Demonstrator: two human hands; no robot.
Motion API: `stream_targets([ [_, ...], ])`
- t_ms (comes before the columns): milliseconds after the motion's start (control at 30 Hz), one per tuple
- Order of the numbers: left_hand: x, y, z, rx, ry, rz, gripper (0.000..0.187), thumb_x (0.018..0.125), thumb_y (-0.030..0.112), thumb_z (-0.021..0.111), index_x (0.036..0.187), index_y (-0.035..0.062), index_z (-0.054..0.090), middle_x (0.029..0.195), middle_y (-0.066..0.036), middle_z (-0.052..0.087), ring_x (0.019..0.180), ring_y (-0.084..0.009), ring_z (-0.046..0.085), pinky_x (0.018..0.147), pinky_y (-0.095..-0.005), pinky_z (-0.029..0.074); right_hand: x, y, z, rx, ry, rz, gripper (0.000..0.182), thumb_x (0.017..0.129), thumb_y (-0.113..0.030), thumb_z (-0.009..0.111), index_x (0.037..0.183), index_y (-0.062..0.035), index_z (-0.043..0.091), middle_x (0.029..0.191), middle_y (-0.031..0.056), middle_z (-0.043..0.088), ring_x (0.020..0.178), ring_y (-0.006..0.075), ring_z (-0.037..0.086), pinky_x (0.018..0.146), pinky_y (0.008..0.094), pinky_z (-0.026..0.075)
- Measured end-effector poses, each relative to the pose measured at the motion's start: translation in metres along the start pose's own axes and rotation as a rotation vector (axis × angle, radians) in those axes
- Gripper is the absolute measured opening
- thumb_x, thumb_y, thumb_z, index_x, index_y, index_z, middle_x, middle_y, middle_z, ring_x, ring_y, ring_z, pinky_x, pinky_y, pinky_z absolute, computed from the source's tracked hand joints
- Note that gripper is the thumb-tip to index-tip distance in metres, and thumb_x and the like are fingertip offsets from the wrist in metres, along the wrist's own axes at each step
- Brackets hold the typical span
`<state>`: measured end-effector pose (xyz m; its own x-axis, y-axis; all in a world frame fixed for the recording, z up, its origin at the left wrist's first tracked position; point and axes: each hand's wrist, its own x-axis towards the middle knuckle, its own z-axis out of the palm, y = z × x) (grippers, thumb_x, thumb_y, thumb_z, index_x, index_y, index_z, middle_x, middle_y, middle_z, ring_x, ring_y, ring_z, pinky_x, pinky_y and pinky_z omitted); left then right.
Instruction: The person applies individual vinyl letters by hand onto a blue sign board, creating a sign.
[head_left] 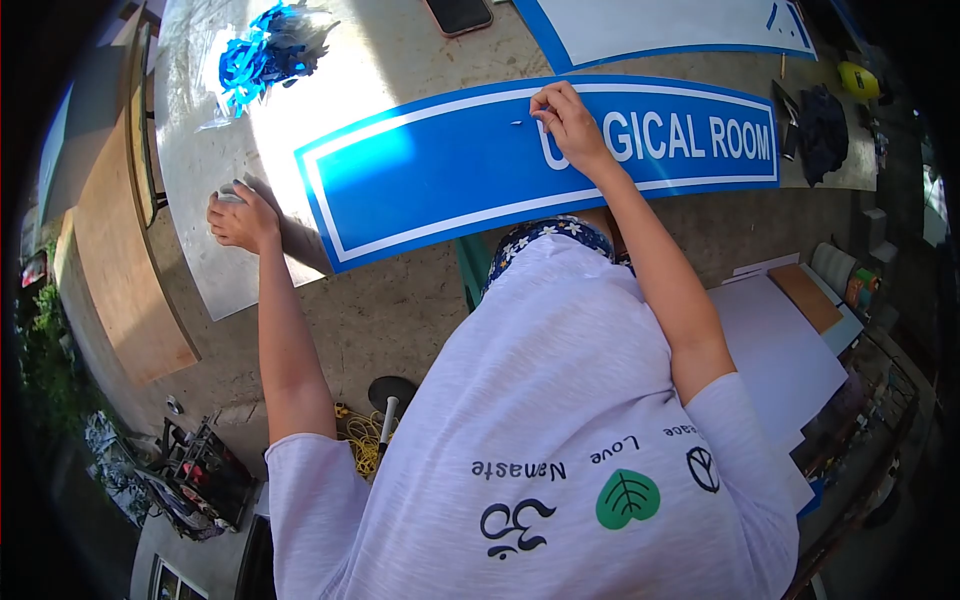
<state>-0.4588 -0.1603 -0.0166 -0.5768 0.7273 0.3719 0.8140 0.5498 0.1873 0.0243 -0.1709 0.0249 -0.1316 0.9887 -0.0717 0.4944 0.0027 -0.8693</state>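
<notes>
A long blue sign [440,185] with a white border and the white letters "GICAL ROOM" lies on the grey table [190,160]. My right hand [567,122] is over the sign's upper middle, its fingers pinched together and covering part of the lettering. What the fingertips hold, if anything, is too small to tell. A small white scrap [516,123] shows just left of them. My left hand [240,218] rests at the table's left part, its fingers curled round a small greyish round object [229,194] that I cannot make out.
Blue and white vinyl scraps [262,62] lie in a heap at the upper left. A phone [458,14] sits at the top edge. Behind the sign is another blue-bordered white sheet [660,28]. A yellow item [858,80] and dark cloth [822,135] are at the right.
</notes>
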Motion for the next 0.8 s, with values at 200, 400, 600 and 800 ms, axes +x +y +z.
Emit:
stream_targets([
  [200, 0.001, 0.001, 0.0, 0.014, -0.014, -0.008, 0.055, 0.092, 0.045, 0.048, 0.129, 0.0039, 0.046, 0.129, -0.016, 0.046, 0.12, -0.0343, 0.04, 0.104, -0.048, 0.026, -0.001, -0.005, 0.009, -0.306, -0.03, -0.151, 0.011, 0.088, -0.016, 0.064, 0.095, -0.0107, 0.057, 0.104, 0.0065, 0.051, 0.086, 0.0268, 0.063, 0.072, 0.0394, 0.052],
  [400, 0.001, 0.002, -0.003, 0.021, -0.029, -0.008, 0.054, 0.093, 0.044, 0.048, 0.129, 0.0035, 0.047, 0.13, -0.016, 0.045, 0.12, -0.0343, 0.04, 0.105, -0.0481, 0.025, -0.003, -0.011, 0.016, -0.432, -0.024, -0.145, 0.008, 0.089, -0.018, 0.062, 0.093, -0.0122, 0.058, 0.1, 0.0051, 0.053, 0.088, 0.0283, 0.063, 0.072, 0.0403, 0.052],
  [600, 0.0, 0.002, -0.003, 0.014, -0.028, -0.012, 0.054, 0.093, 0.044, 0.047, 0.128, 0.0032, 0.047, 0.13, -0.016, 0.045, 0.121, -0.0338, 0.039, 0.105, -0.048, 0.025, -0.002, -0.009, 0.017, -0.37, -0.016, -0.176, 0.008, 0.09, -0.016, 0.06, 0.091, -0.0083, 0.059, 0.094, 0.0075, 0.055, 0.089, 0.0291, 0.061, 0.073, 0.0412, 0.05],
  [800, 0.0, 0.004, -0.005, 0.003, -0.04, -0.021, 0.054, 0.093, 0.044, 0.047, 0.128, 0.0029, 0.048, 0.13, -0.016, 0.045, 0.122, -0.0338, 0.039, 0.106, -0.048, 0.024, -0.005, -0.007, 0.015, -0.3, -0.043, -0.17, 0.011, 0.089, -0.014, 0.06, 0.087, -0.0035, 0.059, 0.092, 0.0098, 0.055, 0.087, 0.0314, 0.06, 0.075, 0.04, 0.049],
])
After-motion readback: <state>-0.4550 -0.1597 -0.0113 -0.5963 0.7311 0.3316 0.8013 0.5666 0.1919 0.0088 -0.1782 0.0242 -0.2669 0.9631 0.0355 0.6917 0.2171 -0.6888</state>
